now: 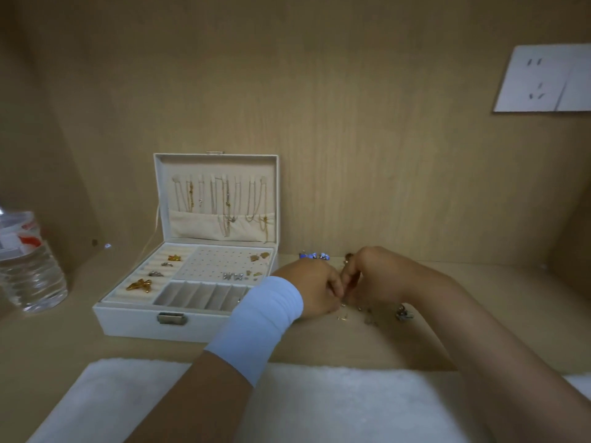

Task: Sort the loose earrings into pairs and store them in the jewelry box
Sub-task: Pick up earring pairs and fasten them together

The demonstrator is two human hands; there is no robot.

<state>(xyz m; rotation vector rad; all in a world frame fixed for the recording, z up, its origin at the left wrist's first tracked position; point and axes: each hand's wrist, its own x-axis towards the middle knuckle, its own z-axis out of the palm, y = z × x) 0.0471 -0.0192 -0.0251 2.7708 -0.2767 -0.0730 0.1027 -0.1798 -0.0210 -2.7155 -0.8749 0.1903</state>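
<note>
An open white jewelry box (128, 324) stands on the wooden shelf, left of centre. Its tray holds gold and silver pieces, and several small earrings (233, 276) sit on the perforated panel. Chains hang in the raised lid. To the box's right, my left hand (315, 290), with a white band on its wrist, and my right hand (367, 273) meet fingertip to fingertip, pinching a small earring between them; the piece itself is mostly hidden. Loose earrings (371, 316) lie on the shelf just below the hands, and blue ones (315, 255) lie behind them.
A clear plastic water bottle (27, 266) stands at the far left. A white fluffy cloth (319, 407) covers the near edge. A white wall socket (543, 79) sits on the back panel, upper right. Wooden walls enclose the shelf.
</note>
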